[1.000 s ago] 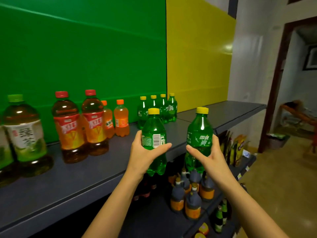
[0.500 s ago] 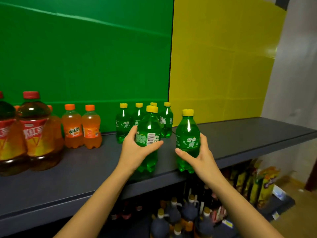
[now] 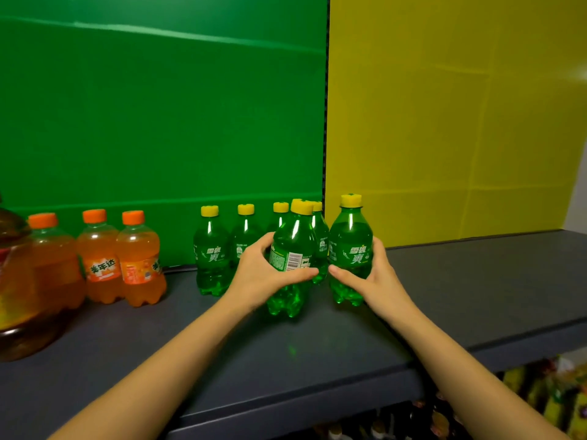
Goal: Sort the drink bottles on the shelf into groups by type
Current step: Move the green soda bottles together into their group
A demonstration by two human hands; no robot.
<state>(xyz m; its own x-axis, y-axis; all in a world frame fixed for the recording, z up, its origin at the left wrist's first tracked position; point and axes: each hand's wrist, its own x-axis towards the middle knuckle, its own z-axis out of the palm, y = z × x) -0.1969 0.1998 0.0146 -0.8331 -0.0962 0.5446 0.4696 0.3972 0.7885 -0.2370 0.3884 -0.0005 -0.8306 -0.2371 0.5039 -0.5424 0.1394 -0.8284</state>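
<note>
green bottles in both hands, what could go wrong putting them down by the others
1. The left bottle, gripped by the left hand, is right in front of the back row; pushed further in, it could topple one.
2. The right bottle, in the right hand, is close beside it, thumbs nearly meeting; the two could knock together.
3. Let go tilted, either could tip over on the shelf.

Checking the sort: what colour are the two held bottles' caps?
Yellow, on both the left-hand bottle cap and the right-hand bottle cap; the head view shows them clearly.
</note>
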